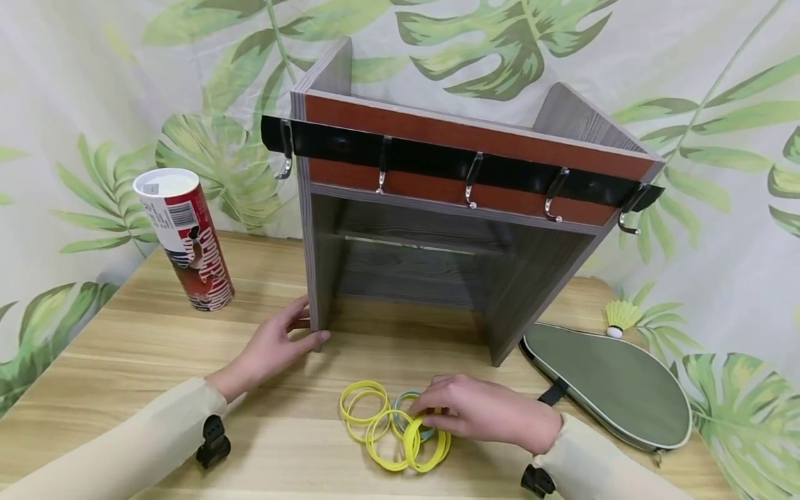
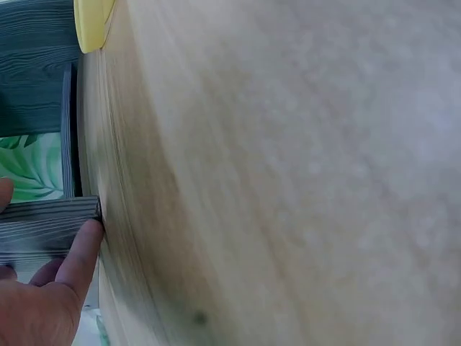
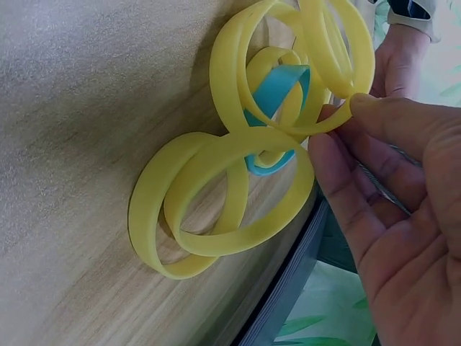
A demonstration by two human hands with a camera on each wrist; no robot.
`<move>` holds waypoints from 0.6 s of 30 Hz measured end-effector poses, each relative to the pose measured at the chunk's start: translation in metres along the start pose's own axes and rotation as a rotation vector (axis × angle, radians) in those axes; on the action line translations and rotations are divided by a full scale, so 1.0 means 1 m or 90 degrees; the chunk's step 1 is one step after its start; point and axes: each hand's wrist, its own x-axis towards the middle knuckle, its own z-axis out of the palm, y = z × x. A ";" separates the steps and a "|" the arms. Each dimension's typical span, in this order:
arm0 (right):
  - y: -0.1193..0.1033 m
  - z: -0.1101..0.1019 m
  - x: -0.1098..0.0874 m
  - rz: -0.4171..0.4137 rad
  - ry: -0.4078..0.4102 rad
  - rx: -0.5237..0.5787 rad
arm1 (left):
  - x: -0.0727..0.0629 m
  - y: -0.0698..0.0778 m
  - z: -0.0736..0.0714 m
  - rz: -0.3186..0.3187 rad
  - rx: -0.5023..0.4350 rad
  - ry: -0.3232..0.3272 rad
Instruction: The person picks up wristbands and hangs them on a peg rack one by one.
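Between thumb and index finger, my right hand (image 1: 484, 411) pinches a yellow ring (image 3: 333, 124) that looks like a rubber wristband. It overlaps several other yellow rings (image 3: 148, 216) and a light blue ring (image 3: 277, 94) on the table. My left hand (image 1: 270, 351) grips the lower front edge of the left side panel of a grey wooden rack (image 1: 317, 278), thumb on one face and fingers on the other. Across the rack's reddish-brown upper front runs a black strip (image 1: 425, 157) with several silver hooks (image 1: 471, 182). The strip's ends stick out past both sides.
A red and white cylindrical can (image 1: 187, 239) stands on the wooden table (image 1: 156, 361) left of the rack. To the right lie a green paddle-shaped case (image 1: 609, 378) and a yellow shuttlecock (image 1: 621, 316). Leaf-patterned cloth (image 1: 219, 69) hangs behind.
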 end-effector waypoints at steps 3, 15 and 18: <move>0.000 -0.001 0.002 -0.010 -0.002 -0.004 | -0.001 -0.001 -0.002 -0.008 -0.002 -0.004; 0.000 -0.009 0.001 0.003 -0.033 0.045 | 0.001 -0.001 -0.002 -0.005 0.004 -0.011; 0.000 -0.011 0.000 0.003 -0.046 0.061 | 0.001 -0.002 -0.003 -0.006 0.000 -0.012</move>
